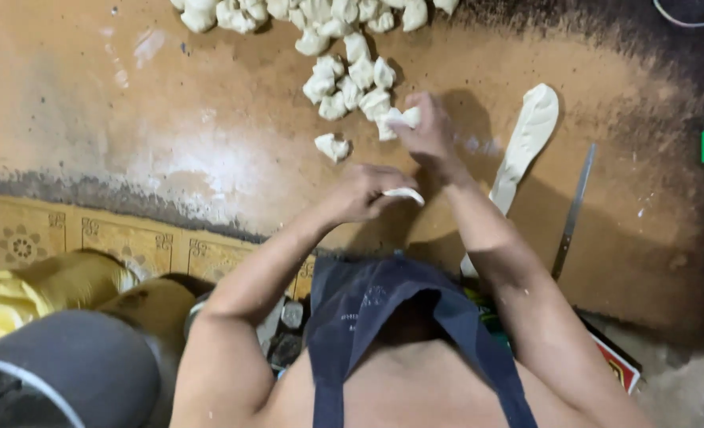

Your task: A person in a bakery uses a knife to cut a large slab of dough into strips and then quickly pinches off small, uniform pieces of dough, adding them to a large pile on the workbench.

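My left hand point(364, 192) is closed on a small flat piece of white dough point(404, 194) over the brown work surface point(209, 135). Farther out, my right hand point(427, 127) pinches another dough piece point(403, 117) at the edge of a pile of small dough lumps point(350, 79). One lump point(333, 146) lies apart, just left of my hands. A long strip of dough point(522, 143) stretches along the surface to the right of my right forearm.
More dough lumps point(304, 12) line the far edge. A long metal blade point(574, 210) lies right of the dough strip. A patterned yellow border point(90, 238) edges the surface. A yellow sack point(43, 289) and a grey bin point(59, 372) sit at lower left.
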